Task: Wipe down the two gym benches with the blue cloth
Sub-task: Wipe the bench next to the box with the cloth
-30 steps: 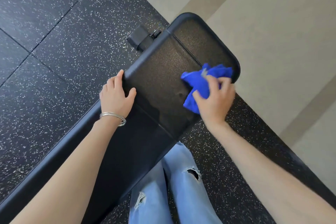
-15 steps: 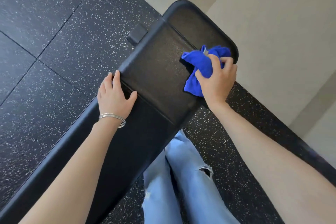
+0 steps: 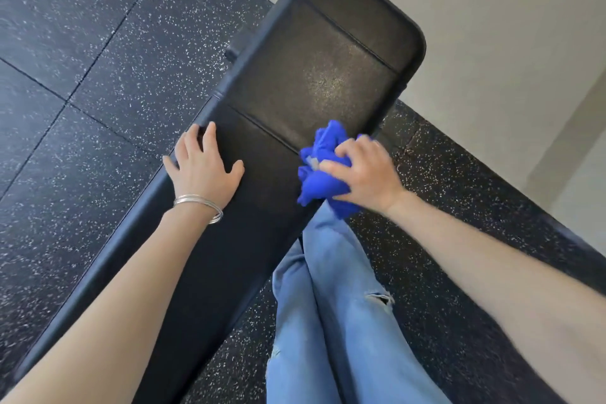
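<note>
Bench (image 3: 311, 82): black padded gym bench, one in view, running diagonally from lower left to upper right with its rounded end at the top; pebbled vinyl top with two seams across it and a dull sheen on the panel between them. Blue cloth (image 3: 314, 187): bright blue, bunched into a wad at the right edge of the bench just below the nearer seam, partly on the pad and partly hanging past the edge above the jeans. Right hand (image 3: 364, 170): on top of the cloth, fingers curled round the wad and gripping it, wrist out beyond the bench's edge. Left hand (image 3: 205, 170): palm down on the pad by the left edge, fingers straight and spread, thumb out to the right, holding nothing; fingertips reach the edge near the nearer seam. Bangles (image 3: 200, 202): thin silver set on the left wrist. Jeans (image 3: 331, 305): light blue, two legs close against the bench's right side, a frayed rip (image 3: 380, 298) in one. Rubber floor (image 3: 82, 75): black tiles flecked white, under and around the bench. Pale surface (image 3: 492, 43): beige with a darker band, beyond the tiles at upper right. Bracket (image 3: 233, 51): small dark frame part under the left edge, too dim to detail.
</note>
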Tool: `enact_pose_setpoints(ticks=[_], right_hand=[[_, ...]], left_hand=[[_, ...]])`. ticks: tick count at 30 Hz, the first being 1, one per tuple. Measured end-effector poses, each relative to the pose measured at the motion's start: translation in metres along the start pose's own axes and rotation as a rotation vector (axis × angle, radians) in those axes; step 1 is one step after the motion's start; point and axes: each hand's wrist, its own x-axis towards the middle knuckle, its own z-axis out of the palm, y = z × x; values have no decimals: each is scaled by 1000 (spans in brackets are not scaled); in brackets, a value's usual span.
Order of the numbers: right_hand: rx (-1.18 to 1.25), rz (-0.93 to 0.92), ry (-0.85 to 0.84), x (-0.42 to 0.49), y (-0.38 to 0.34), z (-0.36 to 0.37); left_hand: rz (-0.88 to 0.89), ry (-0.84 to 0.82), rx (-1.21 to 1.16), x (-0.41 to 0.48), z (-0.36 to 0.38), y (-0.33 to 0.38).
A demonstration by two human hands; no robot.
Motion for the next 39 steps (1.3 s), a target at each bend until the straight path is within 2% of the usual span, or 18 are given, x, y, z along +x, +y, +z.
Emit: enact_pose_setpoints(ticks=[1,2,5,6,7,9,12,15,17,19,22,24,26,27,29,33,38,39], right_hand=[[-19,87,-7,5,14,-3],[-8,279,3,12,22,-3],[157,1037,139,53,5,4],[213,1183,184,69,-10,7],[215,1194,172,83,-30,9],[196,880,38,94,-81,18],[218,200,-244,75,-172,34],[30,-473,-373,57,-205,42],[-27,-626,-311,70,-184,39],[-42,-539,-209,88,-144,35],[-90,-89,-99,108,-80,22],[-44,231,-82,113,-77,19],[-22,415,-41,113,-107,30],[-48,399,-32,113,-126,36],[-104,228,-38,118,-144,43],[-104,-50,-123,160,-120,39],[-83,161,-183,211,-139,58],[-86,149,-187,211,-140,58]], left_hand=[[-5,13,3,-8,2,-9],[-15,27,3,-16,4,-19],[-68,58,-16,-36,12,-48],[-92,70,-30,-42,14,-58],[-118,87,-49,-46,15,-67],[-174,127,-98,-50,13,-87],[-280,136,-144,-56,6,-120],[-332,40,-119,-66,4,-144],[-327,-30,-101,-75,8,-153],[-307,-44,-131,-82,16,-156],[-326,-10,-173,-82,23,-154],[-363,16,-190,-79,25,-151],[-394,34,-192,-78,27,-147],[-405,42,-194,-78,27,-146],[-405,57,-186,-78,29,-145],[-440,64,-165,-77,31,-144],[-556,37,-187,-67,34,-129],[-582,34,-195,-65,33,-126]])
